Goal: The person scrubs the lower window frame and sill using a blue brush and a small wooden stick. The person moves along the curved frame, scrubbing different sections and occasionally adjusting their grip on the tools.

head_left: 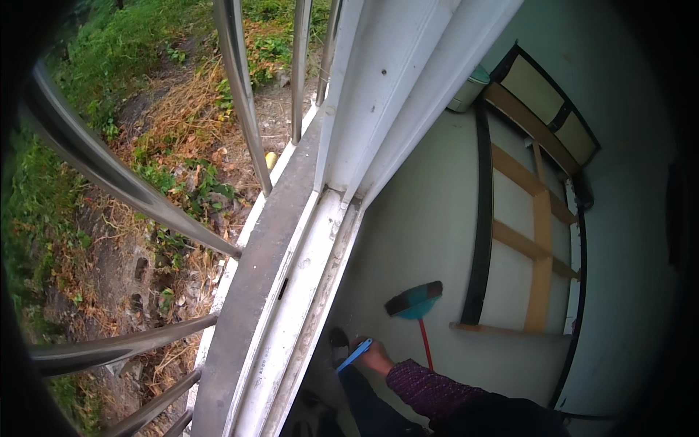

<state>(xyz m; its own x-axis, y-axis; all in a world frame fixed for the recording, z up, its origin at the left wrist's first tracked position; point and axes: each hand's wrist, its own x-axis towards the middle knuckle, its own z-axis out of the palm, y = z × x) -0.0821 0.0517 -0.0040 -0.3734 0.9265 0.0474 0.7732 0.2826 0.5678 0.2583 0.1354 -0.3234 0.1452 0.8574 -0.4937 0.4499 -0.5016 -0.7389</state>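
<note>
My right hand, in a dark purple patterned sleeve, is closed around a light blue handled tool; what kind of tool it is cannot be told. The hand is low in the view, on the room side of a white window frame with a sliding track. Grime and a dark slot show along the track. Beyond my hand a broom with a teal head and a red handle lies over the pale floor. My left hand is out of view.
Outside the sill stand curved metal bars, with weeds and dry vines beyond. A bed frame with wooden slats and a black edge stands in the room, beside a lidded bin. My shoe is near the window wall.
</note>
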